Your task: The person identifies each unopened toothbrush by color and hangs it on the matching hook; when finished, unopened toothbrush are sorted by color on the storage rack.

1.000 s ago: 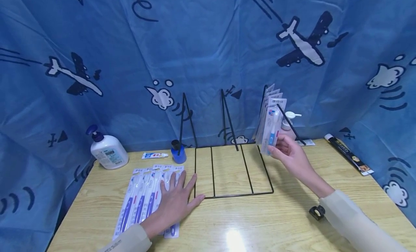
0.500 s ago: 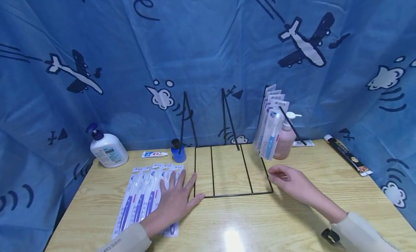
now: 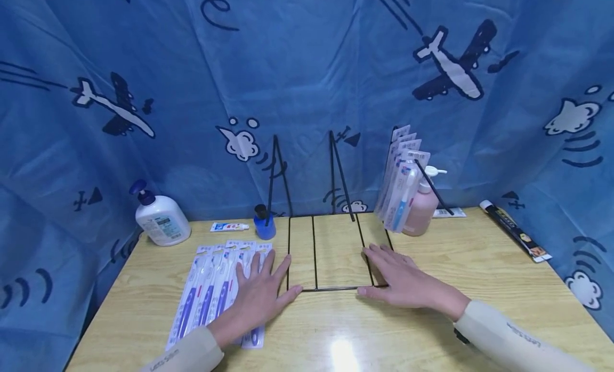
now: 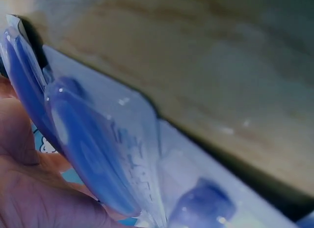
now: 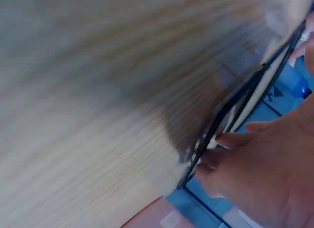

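Note:
My left hand [image 3: 259,297] lies spread over several packaged purple toothbrushes [image 3: 207,292] fanned out on the table; in the left wrist view their purple handles [image 4: 91,149] show up close beside it. My right hand [image 3: 403,279] rests, fingers extended, on the right front part of a black wire rack [image 3: 336,289], holding nothing. In the right wrist view its fingertips lie against the rack's wire. Several packaged toothbrushes [image 3: 402,196], the front one blue, hang in a row on the rack's right arm. The rack's left and middle arms carry nothing.
A white pump bottle [image 3: 164,221] stands at the left, near a small toothpaste tube [image 3: 229,227] and a blue bottle [image 3: 265,223]. Behind the hanging packs is a pink pump bottle [image 3: 422,209]. A black long box [image 3: 515,231] lies at the far right.
My right hand has let go of the blue toothbrush pack, which now hangs on the right arm. It has moved down and left onto the rack's base. The left hand has stayed put.

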{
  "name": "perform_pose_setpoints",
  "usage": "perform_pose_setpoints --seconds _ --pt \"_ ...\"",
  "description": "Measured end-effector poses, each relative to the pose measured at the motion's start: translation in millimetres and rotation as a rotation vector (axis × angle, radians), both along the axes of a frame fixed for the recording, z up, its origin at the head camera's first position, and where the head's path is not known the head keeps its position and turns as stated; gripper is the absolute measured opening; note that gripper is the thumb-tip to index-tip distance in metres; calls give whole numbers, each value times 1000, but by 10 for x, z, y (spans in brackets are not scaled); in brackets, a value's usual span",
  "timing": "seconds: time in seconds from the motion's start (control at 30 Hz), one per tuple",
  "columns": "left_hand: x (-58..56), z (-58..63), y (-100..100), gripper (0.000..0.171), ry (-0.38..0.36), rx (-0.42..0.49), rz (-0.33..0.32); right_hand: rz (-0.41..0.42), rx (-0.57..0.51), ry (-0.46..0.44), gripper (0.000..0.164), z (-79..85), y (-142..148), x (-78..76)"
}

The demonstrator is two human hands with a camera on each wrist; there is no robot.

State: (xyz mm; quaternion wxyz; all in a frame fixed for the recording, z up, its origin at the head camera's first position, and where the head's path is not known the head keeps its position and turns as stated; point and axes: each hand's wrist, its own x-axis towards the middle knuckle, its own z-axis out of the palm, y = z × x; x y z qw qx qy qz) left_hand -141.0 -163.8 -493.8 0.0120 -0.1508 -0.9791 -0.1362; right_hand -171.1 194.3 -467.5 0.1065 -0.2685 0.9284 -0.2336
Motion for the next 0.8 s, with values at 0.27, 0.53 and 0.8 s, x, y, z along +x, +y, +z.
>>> perform_pose_setpoints --seconds 0.27,0.53,0.8 --pt "24 71 -6 74 -11 11 5 -22 73 64 107 -68 -183 -150" --pt "150 231 -158 74 -52 165 30 -31 103 82 116 -68 -211 -190" --pt "281 437 -524 79 66 245 141 -39 112 118 116 -94 -191 -193"
